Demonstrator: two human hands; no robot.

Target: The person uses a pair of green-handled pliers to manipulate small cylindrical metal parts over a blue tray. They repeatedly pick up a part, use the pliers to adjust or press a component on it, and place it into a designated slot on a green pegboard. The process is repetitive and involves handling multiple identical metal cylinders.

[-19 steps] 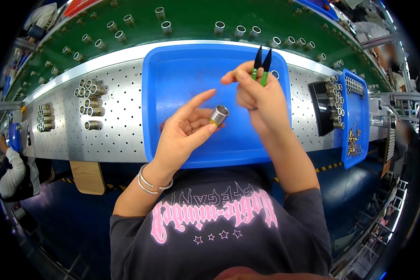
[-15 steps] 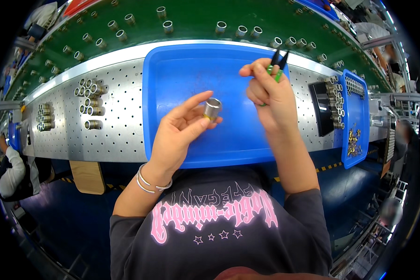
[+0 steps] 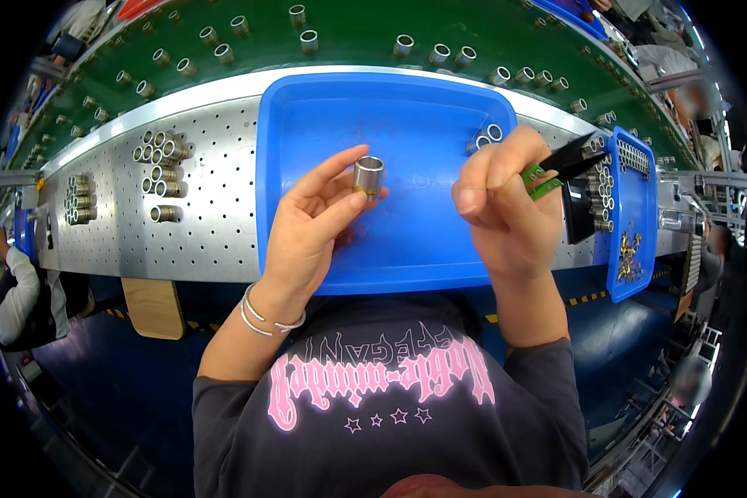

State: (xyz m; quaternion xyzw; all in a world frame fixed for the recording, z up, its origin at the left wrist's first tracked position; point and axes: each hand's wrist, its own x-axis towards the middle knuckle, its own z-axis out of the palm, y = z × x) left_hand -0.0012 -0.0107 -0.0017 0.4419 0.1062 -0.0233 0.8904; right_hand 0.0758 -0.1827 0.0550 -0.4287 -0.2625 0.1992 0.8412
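My left hand (image 3: 300, 226) holds a short silver metal sleeve (image 3: 369, 175) with a yellowish lower end. The sleeve is upright between thumb and fingers, its open end up, over the large blue tray (image 3: 440, 249). My right hand (image 3: 515, 203) is closed round green-handled snips (image 3: 546, 180), whose two dark pointed blades stick out to the right, slightly apart. Thumb and forefinger of that hand are pressed together; I cannot make out anything between them. Beyond the right hand, a few similar sleeves (image 3: 495, 132) show at the tray's far right corner.
Metal sleeves stand in groups (image 3: 164, 173) on the perforated metal bench (image 3: 216, 216) to the left. Many more sit on the green surface (image 3: 349, 46) beyond. At right are a black device (image 3: 579, 217), grouped sleeves (image 3: 603, 187) and a smaller blue tray (image 3: 616, 270) with small brass-coloured parts.
My right hand has come nearer and slightly right, and the snips have swung from pointing away to pointing right. The left hand has shifted slightly with the sleeve, which is more upright.
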